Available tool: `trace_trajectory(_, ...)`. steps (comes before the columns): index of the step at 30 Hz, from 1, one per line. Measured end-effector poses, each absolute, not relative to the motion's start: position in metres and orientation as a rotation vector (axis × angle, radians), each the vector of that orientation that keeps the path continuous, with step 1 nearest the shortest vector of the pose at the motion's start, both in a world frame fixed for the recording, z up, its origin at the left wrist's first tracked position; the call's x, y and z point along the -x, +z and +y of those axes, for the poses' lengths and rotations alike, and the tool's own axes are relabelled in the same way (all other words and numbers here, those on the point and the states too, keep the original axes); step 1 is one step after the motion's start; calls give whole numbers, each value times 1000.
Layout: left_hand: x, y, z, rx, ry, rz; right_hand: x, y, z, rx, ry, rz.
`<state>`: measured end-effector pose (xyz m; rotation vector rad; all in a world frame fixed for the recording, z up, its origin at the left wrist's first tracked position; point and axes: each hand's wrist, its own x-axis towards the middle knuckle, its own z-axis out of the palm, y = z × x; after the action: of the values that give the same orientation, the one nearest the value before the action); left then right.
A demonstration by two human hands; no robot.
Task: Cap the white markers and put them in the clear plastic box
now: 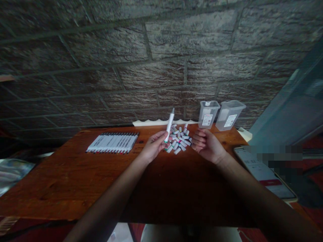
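Observation:
My left hand (153,146) grips a white marker (170,123) near its lower end, holding it upright and tilted slightly right over the wooden table (75,178). Just behind the marker lies a pile of several white marker caps (179,140) with coloured ends. My right hand (207,144) rests at the right edge of that pile with its fingers curled inward; what they hold, if anything, is hidden. At the table's back left, a neat row of several white markers (112,142) lies side by side.
Two clear plastic tubs (208,114) (229,115) with labels stand at the back right against a dark stone-pattern wall. A phone (264,173) lies at the table's right edge. White trim (151,122) runs along the table's back.

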<state>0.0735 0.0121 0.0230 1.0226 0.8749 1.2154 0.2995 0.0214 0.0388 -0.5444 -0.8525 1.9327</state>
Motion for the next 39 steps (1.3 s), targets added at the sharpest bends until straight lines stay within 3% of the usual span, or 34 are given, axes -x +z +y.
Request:
trace_trajectory(10, -77, 23, 7, -1239, 1150, 903, -298, 42, 19, 500, 1943, -845)
trace_trajectory(23, -90, 12, 0, -1667, 1015, 936, -286, 32, 12, 763, 1455, -1256)
trace_trajectory(28, -89, 19, 1, -1541, 1201, 1014, -289, 31, 15, 871, 1329, -1280)
trace_trajectory(39, -89, 23, -3, -1546, 1476, 1084, -279, 21, 12, 811, 1436, -1108)
